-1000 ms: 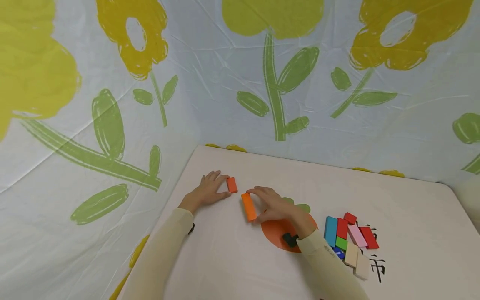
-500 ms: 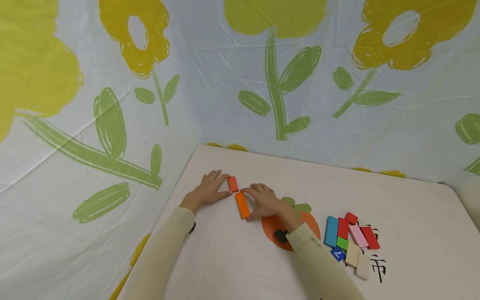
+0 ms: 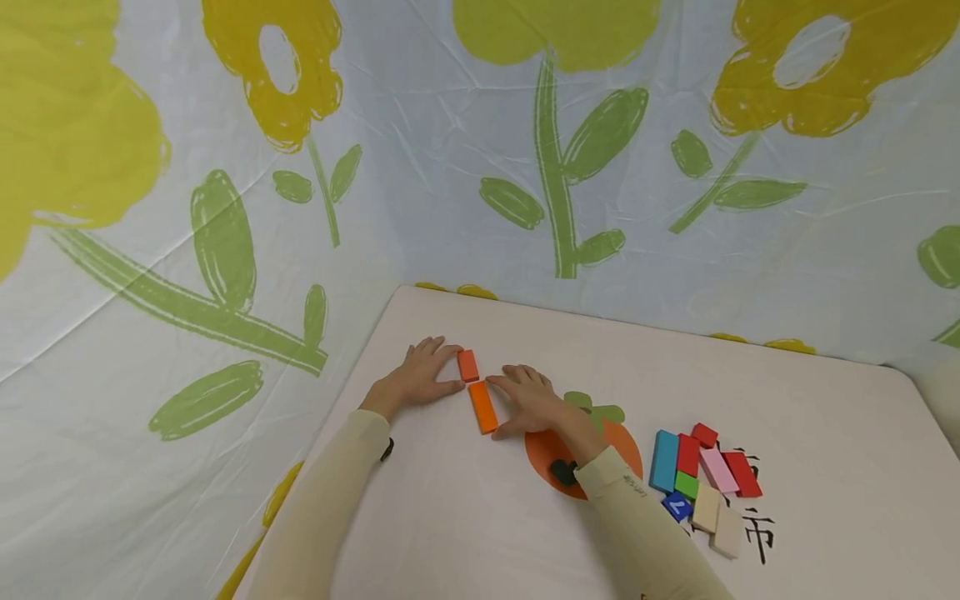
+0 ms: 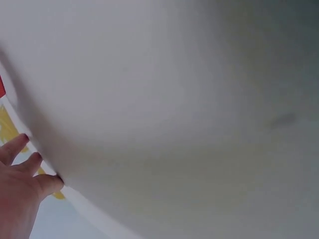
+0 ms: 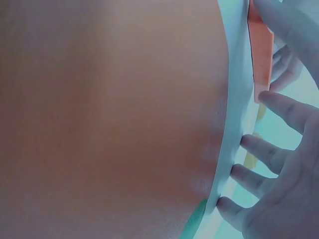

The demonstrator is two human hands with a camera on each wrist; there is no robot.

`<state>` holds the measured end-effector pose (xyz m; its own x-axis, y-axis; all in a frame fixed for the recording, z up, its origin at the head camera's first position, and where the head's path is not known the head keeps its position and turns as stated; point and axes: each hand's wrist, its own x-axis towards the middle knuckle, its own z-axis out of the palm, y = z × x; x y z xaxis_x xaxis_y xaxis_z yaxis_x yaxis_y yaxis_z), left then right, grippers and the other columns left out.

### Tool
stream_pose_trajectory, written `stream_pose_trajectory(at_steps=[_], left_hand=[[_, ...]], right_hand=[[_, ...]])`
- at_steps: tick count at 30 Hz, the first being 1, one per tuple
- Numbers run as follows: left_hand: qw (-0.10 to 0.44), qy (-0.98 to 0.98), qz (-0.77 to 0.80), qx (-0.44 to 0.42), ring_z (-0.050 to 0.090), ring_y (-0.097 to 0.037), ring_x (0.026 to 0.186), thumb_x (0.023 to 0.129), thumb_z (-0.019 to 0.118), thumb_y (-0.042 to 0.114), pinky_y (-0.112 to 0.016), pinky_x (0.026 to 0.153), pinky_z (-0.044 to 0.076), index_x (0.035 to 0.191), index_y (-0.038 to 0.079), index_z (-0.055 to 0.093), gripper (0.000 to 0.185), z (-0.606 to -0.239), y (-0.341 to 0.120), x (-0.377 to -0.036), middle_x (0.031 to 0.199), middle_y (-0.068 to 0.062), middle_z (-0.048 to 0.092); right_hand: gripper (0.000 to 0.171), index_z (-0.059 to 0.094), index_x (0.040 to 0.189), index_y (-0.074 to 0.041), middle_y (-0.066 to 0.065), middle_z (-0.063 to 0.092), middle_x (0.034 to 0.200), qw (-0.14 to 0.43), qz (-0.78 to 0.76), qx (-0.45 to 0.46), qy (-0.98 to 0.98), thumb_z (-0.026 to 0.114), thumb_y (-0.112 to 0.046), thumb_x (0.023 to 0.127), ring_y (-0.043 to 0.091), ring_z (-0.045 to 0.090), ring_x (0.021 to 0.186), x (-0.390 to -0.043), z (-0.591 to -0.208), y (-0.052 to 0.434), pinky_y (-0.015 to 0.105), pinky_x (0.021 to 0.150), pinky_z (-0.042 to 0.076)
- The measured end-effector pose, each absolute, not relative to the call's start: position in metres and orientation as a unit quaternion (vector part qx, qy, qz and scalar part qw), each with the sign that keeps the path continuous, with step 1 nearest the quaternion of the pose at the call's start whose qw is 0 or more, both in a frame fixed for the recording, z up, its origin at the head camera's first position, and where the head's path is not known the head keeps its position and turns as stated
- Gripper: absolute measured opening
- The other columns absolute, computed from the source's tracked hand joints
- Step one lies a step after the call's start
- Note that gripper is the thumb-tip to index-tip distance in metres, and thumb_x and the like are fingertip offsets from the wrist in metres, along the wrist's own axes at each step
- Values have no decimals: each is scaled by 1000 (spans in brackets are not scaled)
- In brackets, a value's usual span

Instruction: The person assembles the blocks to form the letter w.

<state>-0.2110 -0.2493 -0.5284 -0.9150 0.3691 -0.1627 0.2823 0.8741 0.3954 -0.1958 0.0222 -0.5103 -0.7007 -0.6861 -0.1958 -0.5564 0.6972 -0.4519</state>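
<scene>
A short orange block (image 3: pixel 467 365) lies on the white table (image 3: pixel 465 517), and just below it, nearly end to end, lies a long orange block (image 3: pixel 483 407). My left hand (image 3: pixel 420 377) rests flat on the table, its fingertips against the short block's left side. To the right of the long block my right hand (image 3: pixel 525 398) lies flat with its fingers spread, index tip and thumb touching the block's edge. The right wrist view shows the spread right hand (image 5: pixel 279 194) beside the orange block (image 5: pixel 259 55). In the left wrist view only the left hand (image 4: pixel 20 194) and the table surface appear.
Several coloured blocks (image 3: pixel 697 479) are clustered at the right of the table, beside printed black characters. An orange circle with green leaves (image 3: pixel 592 450) is printed under my right wrist. A flower-patterned cloth (image 3: pixel 480 167) hangs behind and to the left of the table.
My right hand slid the long orange block up and left until it lined up below the short one, then its fingers flattened out. The left hand stayed by the short block.
</scene>
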Motion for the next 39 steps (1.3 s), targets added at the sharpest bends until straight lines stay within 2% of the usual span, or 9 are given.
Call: stream_pose_trajectory(at_steps=[6,13,25,39], left_hand=[[114,959,205,160,15,-37,149,100,51,55,-65,115,8,152,21,40,63,-531,-250,-215,161,-15,25],[105,960,211,152,17,-36,148,100,54,52,-68,114,10,145,21,48,55,-530,-249,-218,159,-15,28],[110,960,214,142,17,-35,148,99,56,53,-66,114,8,143,21,49,55,-527,-248,-220,159,-15,29],[106,958,222,148,20,-35,147,97,60,52,-69,113,10,136,16,53,54,-526,-248,-220,156,-15,33]], right_hand=[[85,45,150,-21,17,26,159,173,-173,-345,906,81,-51,80,41,19,145,-193,-514,21,63,113,18],[85,45,151,-21,19,25,159,174,-183,-341,906,81,-51,80,41,18,144,-195,-513,19,64,112,17],[86,41,153,-24,18,22,160,183,-164,-337,909,78,-56,81,41,16,145,-200,-517,16,64,112,17],[80,48,149,-24,18,25,159,177,-164,-321,916,79,-54,81,39,18,145,-198,-513,11,64,112,18]])
